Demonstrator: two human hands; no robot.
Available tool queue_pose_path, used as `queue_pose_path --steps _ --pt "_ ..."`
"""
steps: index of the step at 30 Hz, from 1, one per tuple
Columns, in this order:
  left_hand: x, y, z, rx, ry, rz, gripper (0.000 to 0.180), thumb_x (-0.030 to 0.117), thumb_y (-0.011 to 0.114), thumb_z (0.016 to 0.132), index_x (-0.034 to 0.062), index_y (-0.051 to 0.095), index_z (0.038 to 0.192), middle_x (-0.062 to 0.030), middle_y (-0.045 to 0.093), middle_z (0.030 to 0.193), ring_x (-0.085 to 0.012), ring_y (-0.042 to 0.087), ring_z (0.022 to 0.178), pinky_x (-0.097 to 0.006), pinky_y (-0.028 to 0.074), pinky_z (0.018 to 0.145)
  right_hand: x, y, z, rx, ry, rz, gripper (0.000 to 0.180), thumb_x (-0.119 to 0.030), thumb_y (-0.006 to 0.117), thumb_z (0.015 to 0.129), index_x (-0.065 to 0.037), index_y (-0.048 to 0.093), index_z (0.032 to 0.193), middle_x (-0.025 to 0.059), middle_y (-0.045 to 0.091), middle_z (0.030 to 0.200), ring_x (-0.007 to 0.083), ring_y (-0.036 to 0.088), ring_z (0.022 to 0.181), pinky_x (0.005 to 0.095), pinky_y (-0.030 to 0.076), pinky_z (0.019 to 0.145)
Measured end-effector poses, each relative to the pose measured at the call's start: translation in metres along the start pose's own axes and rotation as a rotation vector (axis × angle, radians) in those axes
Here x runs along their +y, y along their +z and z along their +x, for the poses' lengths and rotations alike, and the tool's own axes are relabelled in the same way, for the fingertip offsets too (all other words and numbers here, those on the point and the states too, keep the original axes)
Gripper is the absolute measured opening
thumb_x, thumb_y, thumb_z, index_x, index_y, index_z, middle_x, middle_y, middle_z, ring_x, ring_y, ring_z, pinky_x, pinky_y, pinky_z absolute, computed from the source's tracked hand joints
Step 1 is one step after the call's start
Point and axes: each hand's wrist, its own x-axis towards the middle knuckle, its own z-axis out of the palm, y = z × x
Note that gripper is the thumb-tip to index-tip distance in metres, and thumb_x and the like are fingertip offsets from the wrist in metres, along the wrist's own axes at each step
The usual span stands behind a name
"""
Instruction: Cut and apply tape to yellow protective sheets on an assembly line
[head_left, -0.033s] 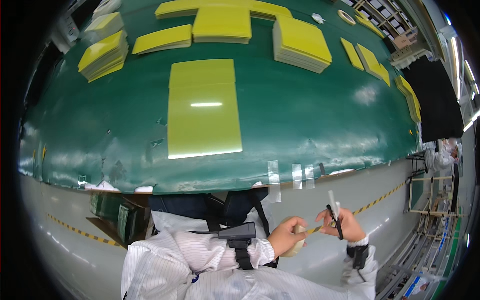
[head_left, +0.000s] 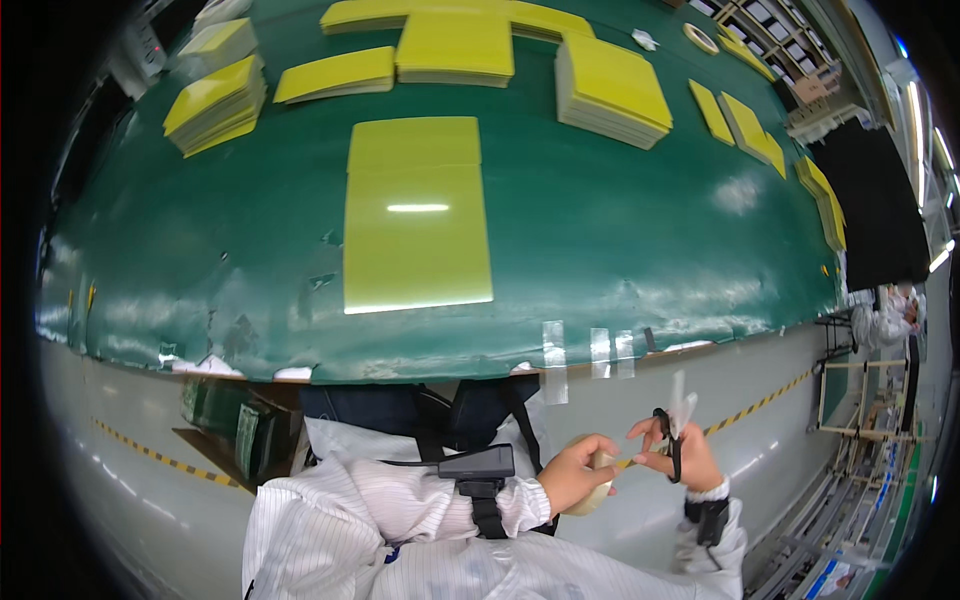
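My left hand (head_left: 577,477) is closed around a roll of pale tape (head_left: 592,497) in front of the table's near edge. Just to its right, my right hand (head_left: 693,458) has a pair of scissors (head_left: 675,450) with black handles, blades pointing up and away. The thumb and a fingertip of that hand are close together beside the tape roll; whether they pinch a tape end is too small to tell. Ahead on the green table lies a large yellow sheet (head_left: 418,240), with a narrower yellow piece (head_left: 414,143) along its far edge.
Stacks of yellow sheets (head_left: 612,90) stand along the far side of the green table (head_left: 200,290). Clear tape strips (head_left: 554,350) hang at its near edge. Another tape roll (head_left: 700,39) lies far right. A box (head_left: 245,435) sits under the table at left.
The table and sheets appear shifted slightly rightward in view. My right hand has moved a little left, and the scissor blades show slightly further apart.
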Motion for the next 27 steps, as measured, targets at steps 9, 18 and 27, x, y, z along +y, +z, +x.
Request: queue_pose_path --steps 9,18,27 --pt "0.028 -0.034 -0.036 0.007 0.224 0.043 0.027 0.011 0.06 0.089 0.0039 0.05 0.113 -0.0109 0.058 0.096 -0.0185 0.067 0.077 -0.028 0.053 0.065 -0.021 0.067 0.031 0.419 -0.091 0.281 0.033 0.006 0.073 0.071 -0.005 0.044 0.081 0.013 0.064 0.088 0.0118 0.055 0.074 0.0262 0.045 0.068" --pt "0.057 -0.066 -0.103 0.034 0.372 0.106 0.027 0.005 0.056 0.092 0.0019 0.049 0.118 -0.0047 0.053 0.107 -0.0136 0.062 0.088 -0.027 0.053 0.08 -0.082 0.118 0.048 0.308 -0.212 0.155 0.029 0.003 0.075 0.071 -0.003 0.048 0.079 0.013 0.065 0.085 0.013 0.056 0.074 0.0266 0.045 0.069" --pt "0.073 -0.097 -0.155 0.09 0.428 -0.071 0.029 0.003 0.057 0.09 0.0021 0.051 0.119 -0.0091 0.056 0.117 -0.0126 0.061 0.091 -0.03 0.057 0.079 -0.125 0.154 0.079 0.273 -0.567 -0.641 0.03 0.004 0.074 0.07 -0.004 0.047 0.08 0.007 0.059 0.079 0.0112 0.051 0.069 0.0246 0.042 0.065"
